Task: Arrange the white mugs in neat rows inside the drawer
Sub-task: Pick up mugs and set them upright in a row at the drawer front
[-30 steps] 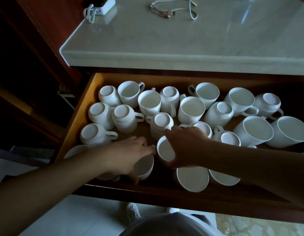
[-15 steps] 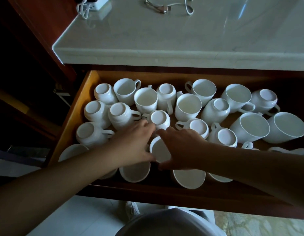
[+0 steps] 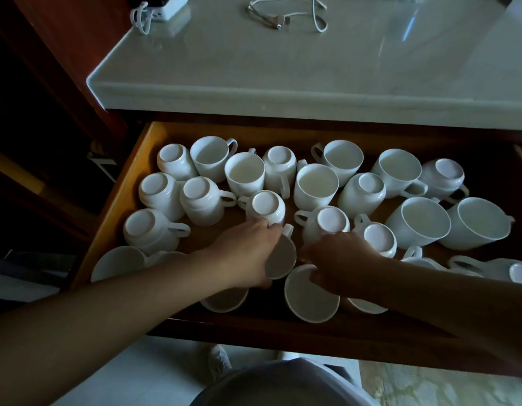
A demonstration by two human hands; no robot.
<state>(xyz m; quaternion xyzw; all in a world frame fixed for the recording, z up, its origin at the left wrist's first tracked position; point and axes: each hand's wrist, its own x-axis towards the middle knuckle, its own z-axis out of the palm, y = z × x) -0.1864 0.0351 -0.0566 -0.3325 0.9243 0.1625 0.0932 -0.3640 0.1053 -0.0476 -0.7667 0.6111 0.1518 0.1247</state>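
Observation:
An open wooden drawer [image 3: 128, 186] holds several white mugs in loose order, some upright, some upside down, some on their sides. My left hand [image 3: 245, 253] grips a tilted mug [image 3: 281, 256] near the drawer's front middle, its opening turned toward me. My right hand [image 3: 338, 259] rests just right of it, fingers curled on the rim of another tilted mug [image 3: 311, 297] at the front. An upside-down mug [image 3: 265, 206] stands just behind my left hand. Two large upright cups [image 3: 423, 218] sit at the right.
A pale marble countertop [image 3: 283, 68] overhangs the drawer's back, with a white cable [image 3: 286, 16] and a charger [image 3: 160, 7] on it. The dark drawer front [image 3: 312, 335] runs below my arms. A shoe [image 3: 220, 361] and tiled floor show beneath.
My left hand has closed around the tilted mug that my right hand held before. My right hand shifted right and down onto the front mug's rim. The camera view rose slightly.

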